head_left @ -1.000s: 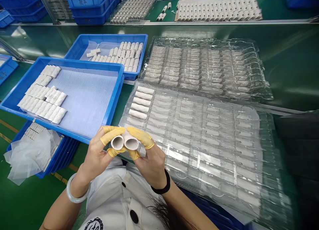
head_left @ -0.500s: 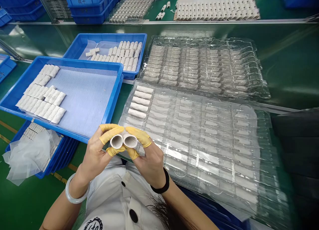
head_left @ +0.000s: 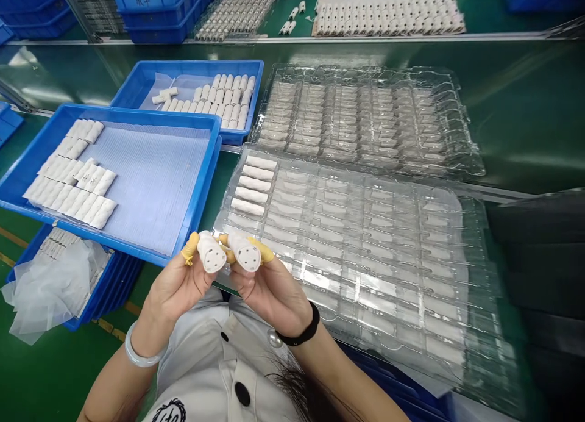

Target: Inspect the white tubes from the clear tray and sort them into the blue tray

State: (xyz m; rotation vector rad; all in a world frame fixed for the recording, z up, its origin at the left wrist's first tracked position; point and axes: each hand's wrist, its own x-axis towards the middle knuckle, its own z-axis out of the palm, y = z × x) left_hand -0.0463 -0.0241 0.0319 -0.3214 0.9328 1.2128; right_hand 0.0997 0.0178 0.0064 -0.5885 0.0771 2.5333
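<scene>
White tube (head_left: 213, 257), round end with small holes facing the camera, is gripped in the left hand (head_left: 176, 291); a matching tube (head_left: 247, 255) is pinched narrowly in the right hand (head_left: 274, 294). Both are held above the near edge of a clear compartment tray (head_left: 315, 251), beside a blue tray (head_left: 202, 172). Light pressure on the sides is advisable, with the holed ends left uncovered and well lit.

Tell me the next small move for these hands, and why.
Probably lower the white cylinder in the right hand into the clear plastic tray, next to the four white pieces there: the adjoining slot looks unfilled, and the hand is close to the tray's near edge.
</scene>
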